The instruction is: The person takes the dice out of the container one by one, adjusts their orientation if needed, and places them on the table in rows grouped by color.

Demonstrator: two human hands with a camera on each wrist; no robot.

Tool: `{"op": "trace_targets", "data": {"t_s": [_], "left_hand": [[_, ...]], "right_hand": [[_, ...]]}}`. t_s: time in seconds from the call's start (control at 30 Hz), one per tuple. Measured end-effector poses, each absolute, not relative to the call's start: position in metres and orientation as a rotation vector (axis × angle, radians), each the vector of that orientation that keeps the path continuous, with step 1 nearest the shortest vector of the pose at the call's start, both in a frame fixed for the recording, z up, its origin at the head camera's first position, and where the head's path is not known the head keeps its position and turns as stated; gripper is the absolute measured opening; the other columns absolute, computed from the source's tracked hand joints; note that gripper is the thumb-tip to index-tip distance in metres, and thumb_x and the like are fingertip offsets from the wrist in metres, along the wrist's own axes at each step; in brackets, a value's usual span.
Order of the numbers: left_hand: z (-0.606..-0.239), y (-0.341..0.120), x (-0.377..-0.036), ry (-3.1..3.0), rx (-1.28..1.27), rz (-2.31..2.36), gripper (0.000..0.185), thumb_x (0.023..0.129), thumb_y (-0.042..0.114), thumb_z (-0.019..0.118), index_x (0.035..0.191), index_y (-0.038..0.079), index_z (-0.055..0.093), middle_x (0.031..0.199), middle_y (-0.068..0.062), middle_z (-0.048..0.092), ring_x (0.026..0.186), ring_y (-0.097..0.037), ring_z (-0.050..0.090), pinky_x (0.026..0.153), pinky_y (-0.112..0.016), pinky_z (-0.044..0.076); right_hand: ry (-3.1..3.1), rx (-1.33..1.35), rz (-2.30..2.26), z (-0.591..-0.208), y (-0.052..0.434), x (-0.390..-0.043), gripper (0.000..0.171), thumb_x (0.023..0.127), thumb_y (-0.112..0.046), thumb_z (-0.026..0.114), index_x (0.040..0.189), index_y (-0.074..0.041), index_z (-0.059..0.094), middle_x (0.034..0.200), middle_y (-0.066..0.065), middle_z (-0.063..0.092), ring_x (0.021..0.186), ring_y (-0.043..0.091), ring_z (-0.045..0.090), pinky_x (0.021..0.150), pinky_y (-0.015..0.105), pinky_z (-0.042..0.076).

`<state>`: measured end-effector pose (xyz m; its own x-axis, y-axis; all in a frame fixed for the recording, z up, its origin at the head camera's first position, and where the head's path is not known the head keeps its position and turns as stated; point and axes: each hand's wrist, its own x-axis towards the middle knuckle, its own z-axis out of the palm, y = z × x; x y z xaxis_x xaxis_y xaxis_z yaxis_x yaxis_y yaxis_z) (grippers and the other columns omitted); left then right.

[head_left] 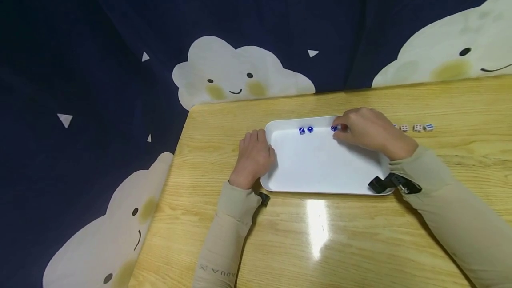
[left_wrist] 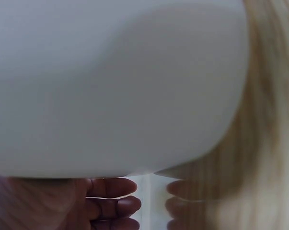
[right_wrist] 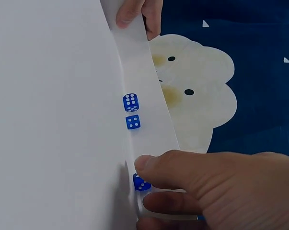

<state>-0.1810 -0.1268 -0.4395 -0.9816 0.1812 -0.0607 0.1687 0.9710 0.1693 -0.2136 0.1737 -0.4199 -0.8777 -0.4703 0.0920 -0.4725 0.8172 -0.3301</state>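
Note:
A white tray (head_left: 320, 163) lies on the wooden table. My left hand (head_left: 256, 157) grips its left rim, with the thumb inside the wall and fingers outside; in the left wrist view the tray wall (left_wrist: 134, 96) fills most of the picture above the fingers. Along the tray's far wall, my right hand (head_left: 364, 130) pinches a blue die (right_wrist: 141, 182) between thumb and fingers. Two more blue dice, one (right_wrist: 131, 102) beside the other (right_wrist: 133, 122), sit against the same wall to the left of that hand.
Several white dice, among them one with red pips (head_left: 418, 128) and one with blue marks (head_left: 429, 127), form a row on the table (head_left: 460, 163) right of the tray. The right wrist partly covers that row. Behind the table hangs a dark blue curtain (head_left: 248, 8) with clouds.

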Motion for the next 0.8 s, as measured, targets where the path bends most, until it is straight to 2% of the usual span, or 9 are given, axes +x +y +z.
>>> {"op": "trace_targets", "data": {"t_s": [0.17, 0.5, 0.8], "left_hand": [[-0.439, -0.1268, -0.1801, 3.042, 0.27, 0.255, 0.033, 0.102, 0.021, 0.039, 0.123, -0.002, 0.05, 0.109, -0.015, 0.055, 0.1, -0.032, 0.046, 0.092, -0.042, 0.041], [-0.4403, -0.127, -0.1798, 3.029, 0.256, 0.267, 0.034, 0.103, 0.021, 0.038, 0.126, -0.001, 0.049, 0.111, -0.014, 0.054, 0.102, -0.031, 0.045, 0.093, -0.042, 0.039], [-0.4393, -0.1268, -0.1809, 3.033, 0.254, 0.252, 0.033, 0.102, 0.021, 0.037, 0.124, 0.0, 0.05, 0.11, -0.014, 0.054, 0.101, -0.031, 0.045, 0.093, -0.042, 0.04]], "right_hand": [[-2.981, 0.803, 0.554, -0.4216, 0.1746, -0.2132, 0.027, 0.086, -0.02, 0.082, 0.11, -0.008, 0.08, 0.084, 0.004, 0.075, 0.071, 0.014, 0.06, 0.071, 0.04, 0.054], [-2.962, 0.819, 0.545, -0.423, 0.1748, -0.2123, 0.013, 0.086, -0.018, 0.081, 0.098, -0.013, 0.079, 0.08, -0.001, 0.07, 0.071, 0.013, 0.056, 0.068, 0.037, 0.049], [-2.963, 0.821, 0.544, -0.4211, 0.1748, -0.2123, 0.016, 0.087, -0.017, 0.08, 0.102, -0.011, 0.079, 0.081, 0.0, 0.071, 0.071, 0.014, 0.057, 0.069, 0.039, 0.05]]}}
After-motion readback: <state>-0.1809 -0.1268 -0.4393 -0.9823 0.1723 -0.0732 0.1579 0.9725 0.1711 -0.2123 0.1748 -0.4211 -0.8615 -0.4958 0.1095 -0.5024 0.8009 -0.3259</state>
